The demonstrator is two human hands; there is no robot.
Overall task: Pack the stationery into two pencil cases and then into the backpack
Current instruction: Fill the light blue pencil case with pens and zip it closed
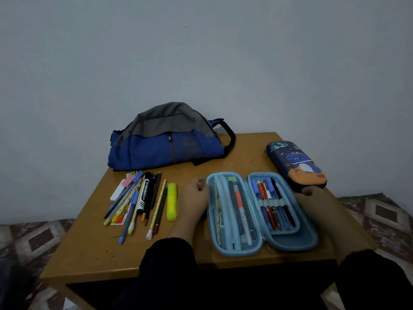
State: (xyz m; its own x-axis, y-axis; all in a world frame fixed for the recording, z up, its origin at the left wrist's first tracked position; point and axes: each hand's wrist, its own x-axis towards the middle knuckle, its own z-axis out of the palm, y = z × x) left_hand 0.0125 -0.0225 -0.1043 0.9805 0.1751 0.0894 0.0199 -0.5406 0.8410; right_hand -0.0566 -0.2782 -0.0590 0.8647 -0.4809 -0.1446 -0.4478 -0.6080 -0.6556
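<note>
Head view: brown wooden table (93, 249) against pale wall (201, 52).

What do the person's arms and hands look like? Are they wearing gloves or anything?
No gloves. Both hands are bare: the left hand and the right hand show no rings, watch or bracelets that I can make out in this dim picture. Each arm wears a long dark sleeve, black or nearly so, ending in a loose, soft cuff at the wrist, the left sleeve and the right sleeve.
</note>
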